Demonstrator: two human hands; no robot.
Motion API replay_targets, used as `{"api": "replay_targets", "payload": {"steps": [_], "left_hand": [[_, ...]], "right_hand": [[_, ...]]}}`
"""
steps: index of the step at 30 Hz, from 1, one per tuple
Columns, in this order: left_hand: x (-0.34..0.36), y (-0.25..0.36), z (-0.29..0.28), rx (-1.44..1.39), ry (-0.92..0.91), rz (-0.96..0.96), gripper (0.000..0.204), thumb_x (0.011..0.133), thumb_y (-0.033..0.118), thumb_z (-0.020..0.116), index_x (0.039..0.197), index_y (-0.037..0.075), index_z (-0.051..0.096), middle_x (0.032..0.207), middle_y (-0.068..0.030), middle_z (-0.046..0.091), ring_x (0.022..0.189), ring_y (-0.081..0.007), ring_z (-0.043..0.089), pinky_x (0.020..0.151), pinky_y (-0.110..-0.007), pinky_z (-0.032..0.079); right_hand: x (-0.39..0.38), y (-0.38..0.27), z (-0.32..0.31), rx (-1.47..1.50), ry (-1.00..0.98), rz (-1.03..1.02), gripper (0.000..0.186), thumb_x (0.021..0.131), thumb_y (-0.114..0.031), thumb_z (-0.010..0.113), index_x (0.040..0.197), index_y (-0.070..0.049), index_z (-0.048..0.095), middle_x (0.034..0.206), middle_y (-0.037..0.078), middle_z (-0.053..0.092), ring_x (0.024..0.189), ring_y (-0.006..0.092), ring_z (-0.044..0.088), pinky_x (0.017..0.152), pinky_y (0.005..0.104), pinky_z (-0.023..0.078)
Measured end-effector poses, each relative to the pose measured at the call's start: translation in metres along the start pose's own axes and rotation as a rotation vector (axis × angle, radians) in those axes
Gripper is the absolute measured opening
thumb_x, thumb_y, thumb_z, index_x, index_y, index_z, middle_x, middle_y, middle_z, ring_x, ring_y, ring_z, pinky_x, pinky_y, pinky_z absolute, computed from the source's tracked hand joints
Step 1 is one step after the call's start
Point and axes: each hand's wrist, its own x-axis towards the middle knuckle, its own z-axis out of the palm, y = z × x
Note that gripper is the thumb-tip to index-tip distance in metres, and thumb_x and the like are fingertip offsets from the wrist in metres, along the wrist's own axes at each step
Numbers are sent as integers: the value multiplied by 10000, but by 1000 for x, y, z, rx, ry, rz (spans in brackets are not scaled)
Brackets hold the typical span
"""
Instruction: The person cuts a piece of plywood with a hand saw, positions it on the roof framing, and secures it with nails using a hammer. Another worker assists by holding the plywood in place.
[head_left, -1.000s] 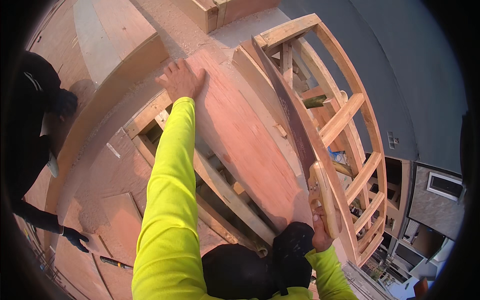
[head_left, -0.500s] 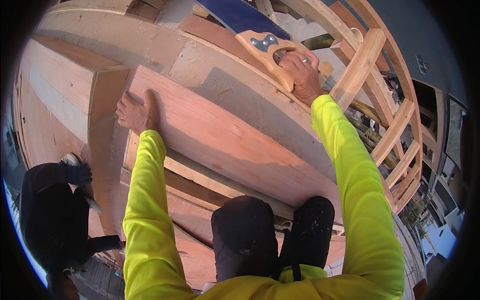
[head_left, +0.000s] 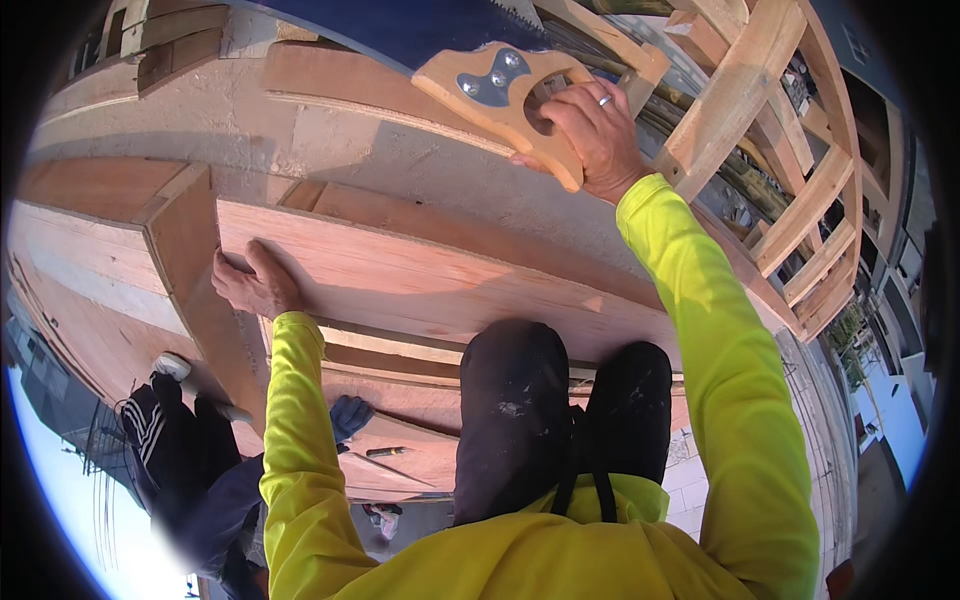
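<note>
A handsaw (head_left: 490, 85) with a pale wooden handle and a dark blue blade is in my right hand (head_left: 600, 140). The fingers wrap through its handle, a ring on one of them. The blade points up and left, apart from the board below, and runs out of the picture. My left hand (head_left: 257, 280) grips the left end of a long reddish wooden board (head_left: 440, 270), thumb on its face and fingers bent round its edge. This board lies across timber pieces, and my knees are close to its near side.
A box-like plywood form (head_left: 120, 240) stands at the left. Curved timber framing (head_left: 725, 90) rises at the right. Another person (head_left: 190, 450) in dark clothes is at the lower left, a gloved hand (head_left: 350, 417) near a dark slim tool (head_left: 386, 451) on plywood.
The saw has come nearer with my right hand, its handle now larger in view. My view has shifted. The other person has bent over, the gloved hand now beyond my left forearm.
</note>
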Motion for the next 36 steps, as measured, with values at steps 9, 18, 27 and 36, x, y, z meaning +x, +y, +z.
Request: {"api": "replay_targets", "payload": {"steps": [9,18,27,36], "left_hand": [[23,11,-16,-16,-196,-143,363,874,386,581,1027,69,671,944,-171,677,952,-376,627,877,-479,457],[18,7,-14,-16,-132,-71,279,882,340,541,915,88,655,869,-72,622,926,-300,589,856,-456,394],[17,94,-52,-104,-626,1084,684,781,431,684,1369,115,536,1378,-119,559,1347,-272,472,1166,-535,298],[23,185,-20,721,-1663,973,449,730,460,753,956,74,787,1019,-124,754,1035,-308,700,914,-413,516]], "right_hand": [[10,-7,-7,41,-53,-33,646,652,-382,928,1089,-69,570,1029,100,624,978,320,603,902,471,440],[16,-12,-7,21,-69,-63,600,680,-377,909,1067,-64,575,1019,107,606,980,329,588,892,464,436],[14,-12,-6,68,-58,-38,588,678,-384,914,1046,-70,580,1011,97,609,974,318,588,897,462,433],[15,-2,-6,147,-43,-21,489,737,-411,865,1031,-110,617,1002,58,604,989,296,586,934,465,414]]}}
